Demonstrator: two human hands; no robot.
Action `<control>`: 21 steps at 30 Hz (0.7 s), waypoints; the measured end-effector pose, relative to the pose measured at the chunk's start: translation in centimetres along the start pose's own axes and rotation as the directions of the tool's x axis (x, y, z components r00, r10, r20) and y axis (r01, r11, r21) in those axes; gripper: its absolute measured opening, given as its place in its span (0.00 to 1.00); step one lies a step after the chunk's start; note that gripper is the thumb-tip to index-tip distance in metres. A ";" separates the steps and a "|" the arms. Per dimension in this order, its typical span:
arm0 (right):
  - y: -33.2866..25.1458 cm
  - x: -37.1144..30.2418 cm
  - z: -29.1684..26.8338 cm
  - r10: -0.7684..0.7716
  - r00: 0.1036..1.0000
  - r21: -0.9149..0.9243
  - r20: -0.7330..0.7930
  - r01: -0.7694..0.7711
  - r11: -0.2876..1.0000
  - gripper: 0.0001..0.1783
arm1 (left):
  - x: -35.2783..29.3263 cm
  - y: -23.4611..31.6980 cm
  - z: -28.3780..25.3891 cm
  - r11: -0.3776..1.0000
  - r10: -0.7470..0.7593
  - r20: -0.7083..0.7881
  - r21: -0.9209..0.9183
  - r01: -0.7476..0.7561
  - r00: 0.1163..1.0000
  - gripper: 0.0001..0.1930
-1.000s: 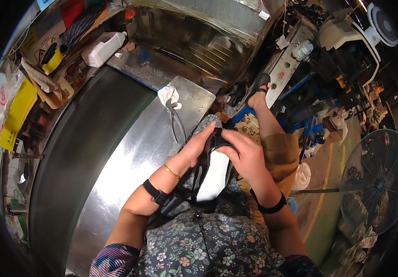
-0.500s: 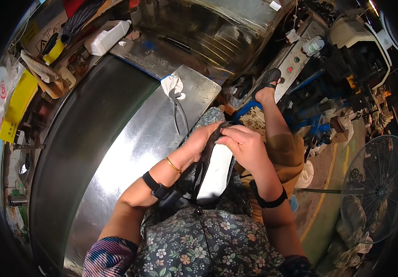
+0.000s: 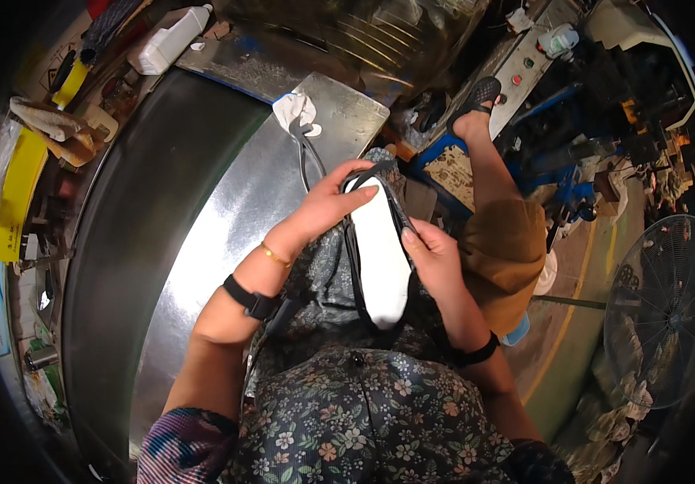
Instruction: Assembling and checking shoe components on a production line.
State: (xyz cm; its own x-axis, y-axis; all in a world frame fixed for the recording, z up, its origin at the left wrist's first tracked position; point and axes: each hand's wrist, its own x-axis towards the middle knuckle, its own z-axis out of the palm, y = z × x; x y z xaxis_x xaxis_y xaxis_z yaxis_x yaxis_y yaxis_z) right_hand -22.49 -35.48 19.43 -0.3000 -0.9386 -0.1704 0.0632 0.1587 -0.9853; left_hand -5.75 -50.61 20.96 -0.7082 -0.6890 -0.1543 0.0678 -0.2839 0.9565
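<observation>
A white shoe last (image 3: 381,262) lies sole side up over my lap, with a dark shoe upper (image 3: 401,213) wrapped round its sides. My left hand (image 3: 335,198) grips the upper and last at the far end, thumb across the white sole. Along the right edge, my right hand (image 3: 434,254) holds the upper, its thumb against the dark rim. The underside of both pieces is hidden. Beyond my left hand, long-handled pliers (image 3: 305,157) rest on the metal table (image 3: 202,270), their head by a crumpled white cloth (image 3: 289,111).
A dark belt (image 3: 134,242) runs along the table's left side. A white jug (image 3: 168,40) stands at the far left. Machinery with a button panel (image 3: 517,79) is at the far right, and a large fan (image 3: 670,315) stands at right. Someone's sandalled foot (image 3: 473,111) is ahead.
The last has turned more upright in view, showing more of its white sole. My right hand has moved from the far end down the right edge; my left thumb now lies on the sole.
</observation>
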 end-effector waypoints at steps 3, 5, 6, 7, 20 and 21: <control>1.8 0.1 0.5 0.455 0.887 0.491 -0.080 -0.363 0.792 0.41 | -2.5 -2.7 0.6 0.998 -0.066 -0.038 -0.005 0.066 0.997 0.25; 3.4 -0.4 2.1 0.674 0.738 0.102 0.021 -0.673 0.733 0.42 | -2.8 -4.1 1.0 0.988 -0.090 -0.044 -0.127 0.084 0.995 0.24; 1.1 -0.8 3.2 0.586 0.810 -0.017 -0.009 -0.586 0.810 0.42 | -3.0 -4.5 0.5 0.987 -0.093 -0.047 -0.136 0.086 0.995 0.25; 0.8 -0.3 3.1 0.590 0.807 -0.017 -0.010 -0.591 0.807 0.42 | -3.0 -4.8 0.1 0.986 -0.095 -0.050 -0.145 0.087 0.994 0.25; 5.1 -2.8 0.3 0.039 0.975 -0.300 0.219 0.029 0.954 0.33 | -0.3 -4.8 -3.0 0.981 -0.180 0.213 -0.034 0.191 0.960 0.29; 3.9 -3.2 0.7 0.086 0.976 -0.211 0.198 -0.043 0.977 0.33 | -0.4 -4.9 -3.4 0.890 -0.117 0.326 -0.385 0.245 0.938 0.28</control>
State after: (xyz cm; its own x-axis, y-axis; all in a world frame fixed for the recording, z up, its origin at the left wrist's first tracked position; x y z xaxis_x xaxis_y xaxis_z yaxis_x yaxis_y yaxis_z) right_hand -20.58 -32.12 16.11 -0.0992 -0.9634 -0.2490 -0.1260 0.2604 -0.9573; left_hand -3.37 -51.20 15.53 -0.9015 -0.3952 -0.1761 0.1572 -0.6784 0.7177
